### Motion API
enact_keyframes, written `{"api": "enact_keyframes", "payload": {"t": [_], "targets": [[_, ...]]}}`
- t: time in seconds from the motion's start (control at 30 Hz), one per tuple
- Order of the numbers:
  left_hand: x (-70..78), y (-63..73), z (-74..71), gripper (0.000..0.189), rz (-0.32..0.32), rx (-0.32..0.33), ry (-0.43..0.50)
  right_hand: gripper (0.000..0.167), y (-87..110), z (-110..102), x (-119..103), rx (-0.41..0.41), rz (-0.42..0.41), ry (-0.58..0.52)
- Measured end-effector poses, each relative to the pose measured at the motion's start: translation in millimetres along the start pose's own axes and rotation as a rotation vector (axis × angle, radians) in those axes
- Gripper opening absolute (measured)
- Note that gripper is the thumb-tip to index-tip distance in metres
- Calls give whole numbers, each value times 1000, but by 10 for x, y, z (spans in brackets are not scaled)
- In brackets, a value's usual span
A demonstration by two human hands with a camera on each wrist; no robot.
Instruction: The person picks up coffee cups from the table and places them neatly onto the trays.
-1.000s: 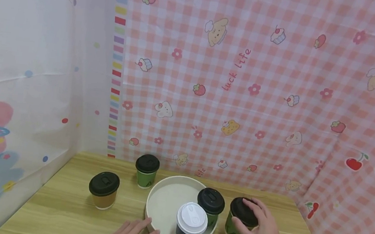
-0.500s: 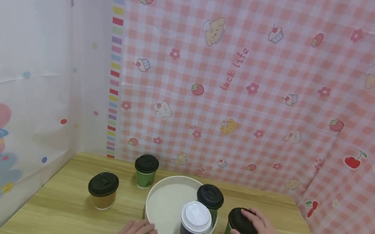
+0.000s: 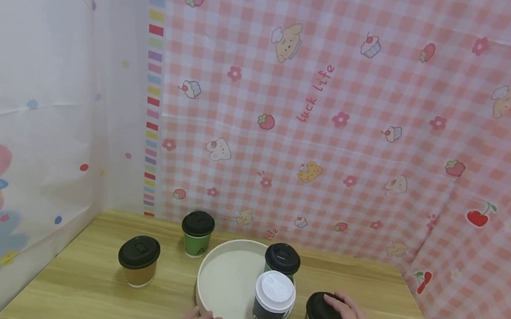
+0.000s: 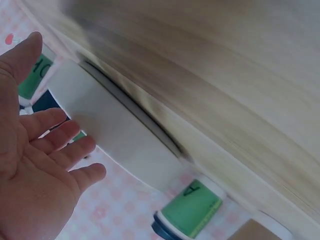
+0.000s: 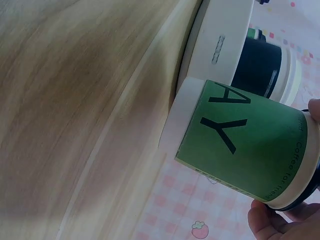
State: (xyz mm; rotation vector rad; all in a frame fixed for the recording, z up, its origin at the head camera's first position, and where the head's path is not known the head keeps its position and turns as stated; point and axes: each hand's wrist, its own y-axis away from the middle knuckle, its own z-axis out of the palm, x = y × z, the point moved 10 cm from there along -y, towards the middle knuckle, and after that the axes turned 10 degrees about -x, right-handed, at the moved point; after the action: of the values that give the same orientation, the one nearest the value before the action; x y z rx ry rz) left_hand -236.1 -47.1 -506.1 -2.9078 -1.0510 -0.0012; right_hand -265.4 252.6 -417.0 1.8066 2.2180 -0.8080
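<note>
The head view looks forward and down over the tabletop [image 3: 74, 294], far enough back to reach the checked cloth [image 3: 249, 90] behind. Both wrist views sit low and close, strongly rolled: the left faces the wall of the round tray [image 4: 120, 132], the right a lettered green cup [image 5: 250, 145]. All three share the tray
</note>
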Motion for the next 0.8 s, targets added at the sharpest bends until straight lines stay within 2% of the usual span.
{"api": "enact_keyframes", "payload": {"t": [0.07,0.2,0.4,0.47,0.63,0.73,0.8], "targets": [[47,-40,16,64,7,-5,14,59,4,2,-22,-1,-9,0],[170,-114,34,61,43,24,-23,58,24,-12,-83,22,-45,21],[400,-181,-4,41,106,246,-250,59,58,-39,-176,47,-94,28],[443,-217,3,38,112,268,-284,59,64,-53,-214,46,-102,24],[493,-296,63,42,118,222,-322,60,63,-89,-302,34,-104,23],[508,-305,78,43,116,237,-337,59,53,-111,-349,28,-97,13],[512,-298,57,42,108,274,-326,59,47,-127,-383,25,-93,7]]}}
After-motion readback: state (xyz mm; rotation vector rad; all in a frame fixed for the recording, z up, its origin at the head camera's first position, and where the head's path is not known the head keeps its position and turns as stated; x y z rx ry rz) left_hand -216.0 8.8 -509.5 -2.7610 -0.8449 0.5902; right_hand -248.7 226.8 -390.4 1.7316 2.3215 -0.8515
